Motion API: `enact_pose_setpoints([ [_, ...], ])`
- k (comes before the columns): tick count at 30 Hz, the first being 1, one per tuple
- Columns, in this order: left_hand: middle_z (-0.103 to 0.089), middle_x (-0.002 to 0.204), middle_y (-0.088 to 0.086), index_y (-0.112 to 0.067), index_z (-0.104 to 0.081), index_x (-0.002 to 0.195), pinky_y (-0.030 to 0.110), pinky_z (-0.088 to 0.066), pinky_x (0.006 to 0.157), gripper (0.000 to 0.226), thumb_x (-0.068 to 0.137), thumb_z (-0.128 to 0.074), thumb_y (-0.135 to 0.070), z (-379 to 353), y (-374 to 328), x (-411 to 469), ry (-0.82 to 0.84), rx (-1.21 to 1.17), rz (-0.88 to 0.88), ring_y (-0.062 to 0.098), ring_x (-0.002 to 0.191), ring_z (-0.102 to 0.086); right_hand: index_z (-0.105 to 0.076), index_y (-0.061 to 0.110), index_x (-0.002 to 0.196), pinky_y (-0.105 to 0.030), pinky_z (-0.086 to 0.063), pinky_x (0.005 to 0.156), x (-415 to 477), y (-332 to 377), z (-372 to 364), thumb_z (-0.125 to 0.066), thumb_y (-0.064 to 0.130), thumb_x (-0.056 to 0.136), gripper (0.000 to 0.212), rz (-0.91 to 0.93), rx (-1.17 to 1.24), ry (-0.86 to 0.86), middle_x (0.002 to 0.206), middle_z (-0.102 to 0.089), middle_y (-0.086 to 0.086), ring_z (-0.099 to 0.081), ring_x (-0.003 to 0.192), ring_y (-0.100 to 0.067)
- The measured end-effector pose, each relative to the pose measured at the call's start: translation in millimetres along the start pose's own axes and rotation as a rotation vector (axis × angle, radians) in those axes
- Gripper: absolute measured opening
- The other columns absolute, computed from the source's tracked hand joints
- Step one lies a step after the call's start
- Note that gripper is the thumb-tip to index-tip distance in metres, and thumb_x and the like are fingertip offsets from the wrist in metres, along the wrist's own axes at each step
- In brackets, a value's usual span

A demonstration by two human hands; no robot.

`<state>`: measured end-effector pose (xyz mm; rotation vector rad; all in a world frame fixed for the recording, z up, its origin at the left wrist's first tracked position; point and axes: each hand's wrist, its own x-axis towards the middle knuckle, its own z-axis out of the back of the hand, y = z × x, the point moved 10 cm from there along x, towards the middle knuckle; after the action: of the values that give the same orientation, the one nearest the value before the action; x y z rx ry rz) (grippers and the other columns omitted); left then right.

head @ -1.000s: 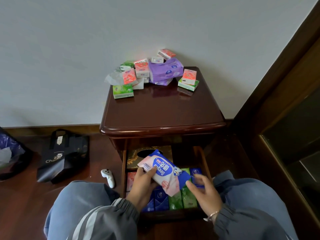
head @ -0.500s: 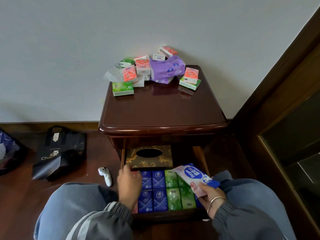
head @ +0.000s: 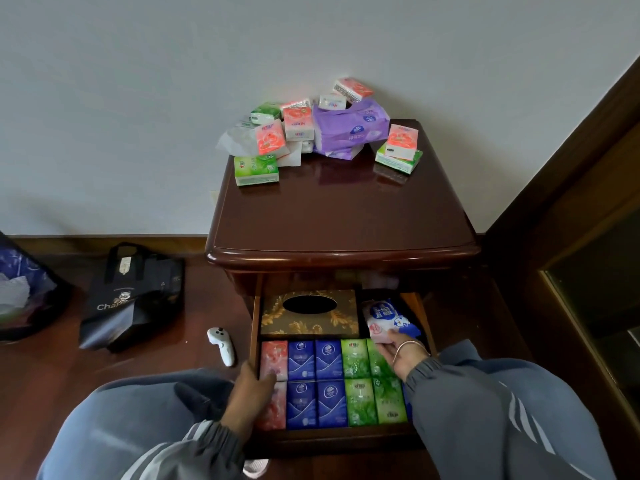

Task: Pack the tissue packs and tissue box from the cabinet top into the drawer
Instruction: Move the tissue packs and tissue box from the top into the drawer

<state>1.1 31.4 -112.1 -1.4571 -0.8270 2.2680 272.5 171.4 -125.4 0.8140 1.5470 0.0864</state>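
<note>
the right hand (head: 403, 355) has carried the blue-and-pink wipes pack (head: 388, 318) from above the green packs (head: 360, 403) back into the rear right corner of the drawer (head: 332, 439), just beside the gold tissue box (head: 310, 315), and its fingers are still curled round the pack's near end, gripping it. the left hand (head: 252, 389) stays at the drawer's left wall with its thumb on the pink packs (head: 273, 358); whether its hidden fingers grip anything cannot be told. the purple pack (head: 349, 128) and small packs (head: 256, 169) remain heaped on the cabinet top (head: 343, 216).
</note>
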Motion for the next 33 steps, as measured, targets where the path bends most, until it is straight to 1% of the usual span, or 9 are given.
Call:
enact_pose_setpoints([
  [4, -0.063, 0.112, 0.011, -0.014, -0.04, 0.126, 0.045, -0.059, 0.076, 0.037, 0.092, -0.054, -0.013, 0, 2, 2, 0.003, 0.004, -0.005, 0.025, 0.088, -0.068, -0.048, -0.006, 0.125, -0.041, -0.042, 0.103, 4, -11, 6, -0.047, -0.006, 0.09, 0.035, -0.085, -0.129, -0.004, 0.133, -0.051, -0.023, -0.052, 0.122, -0.035],
  [6, -0.062, 0.115, 0.011, -0.015, -0.038, 0.129, 0.044, -0.059, 0.075, 0.04, 0.092, -0.054, -0.013, -2, 2, 5, 0.006, -0.006, -0.008, 0.025, 0.089, -0.068, -0.046, -0.007, 0.128, -0.029, -0.056, 0.077, 6, -8, 12, -0.052, -0.001, 0.091, 0.038, -0.075, -0.15, -0.019, 0.129, -0.055, -0.025, -0.066, 0.099, -0.032],
  [8, -0.061, 0.117, 0.011, -0.015, -0.038, 0.129, 0.047, -0.058, 0.078, 0.041, 0.092, -0.054, -0.014, -3, 2, 6, 0.001, 0.012, -0.01, 0.026, 0.091, -0.068, -0.046, -0.009, 0.128, -0.022, -0.053, 0.043, 7, -7, 15, -0.054, 0.003, 0.091, 0.039, -0.069, -0.162, -0.03, 0.096, -0.069, -0.028, -0.067, 0.051, -0.019],
  [10, -0.06, 0.119, 0.011, -0.014, -0.038, 0.13, 0.048, -0.058, 0.08, 0.042, 0.091, -0.055, -0.015, -2, 2, 7, -0.007, 0.028, -0.01, 0.026, 0.092, -0.067, -0.047, -0.013, 0.126, -0.02, -0.054, 0.047, 14, -5, 18, -0.056, 0.001, 0.09, 0.04, -0.031, -0.165, -0.064, 0.047, -0.065, -0.015, -0.057, 0.029, -0.012],
  [12, -0.059, 0.12, 0.011, -0.013, -0.037, 0.13, 0.048, -0.058, 0.079, 0.044, 0.091, -0.057, -0.016, -2, 2, 8, -0.014, 0.042, -0.013, 0.027, 0.093, -0.067, -0.046, -0.018, 0.124, -0.02, -0.055, 0.052, 19, -3, 11, -0.054, -0.001, 0.091, 0.038, 0.016, -0.124, -0.042, 0.036, -0.058, -0.007, -0.056, 0.029, -0.009],
  [15, -0.058, 0.118, 0.011, -0.011, -0.036, 0.129, 0.045, -0.058, 0.074, 0.044, 0.09, -0.058, -0.015, -2, 3, 11, -0.015, 0.059, -0.011, 0.027, 0.091, -0.066, -0.042, -0.018, 0.127, -0.026, -0.053, 0.085, 21, 4, -7, -0.045, -0.002, 0.095, 0.036, 0.06, -0.072, 0.014, 0.056, -0.067, -0.016, -0.065, 0.044, -0.008],
  [19, -0.057, 0.117, 0.011, -0.012, -0.035, 0.129, 0.043, -0.058, 0.072, 0.046, 0.091, -0.059, -0.015, -3, 5, 13, -0.006, 0.074, 0.002, 0.025, 0.089, -0.065, -0.038, -0.015, 0.131, -0.036, -0.036, 0.11, 33, 4, -15, -0.04, 0.0, 0.097, 0.037, -0.025, -0.085, -0.001, 0.131, -0.051, -0.031, -0.053, 0.123, -0.031],
  [25, -0.056, 0.123, 0.017, -0.006, -0.036, 0.127, 0.036, -0.055, 0.067, 0.047, 0.088, -0.061, -0.014, -1, 2, 15, -0.048, 0.154, -0.023, 0.025, 0.087, -0.061, -0.046, -0.01, 0.129, -0.021, -0.046, 0.033, 23, -15, 3, -0.048, 0.006, 0.095, 0.037, -0.139, -0.366, 0.007, 0.135, -0.051, -0.023, -0.062, 0.094, -0.034],
  [33, -0.058, 0.123, 0.016, -0.004, -0.04, 0.128, 0.039, -0.055, 0.078, 0.045, 0.089, -0.059, -0.016, 2, -4, 7, -0.092, 0.189, -0.051, 0.03, 0.097, -0.064, -0.062, 0.0, 0.107, -0.021, -0.05, 0.048, -34, 5, -2, -0.061, 0.018, 0.09, 0.025, 0.113, -0.739, 0.095, 0.102, -0.07, -0.02, -0.061, 0.06, -0.014],
])
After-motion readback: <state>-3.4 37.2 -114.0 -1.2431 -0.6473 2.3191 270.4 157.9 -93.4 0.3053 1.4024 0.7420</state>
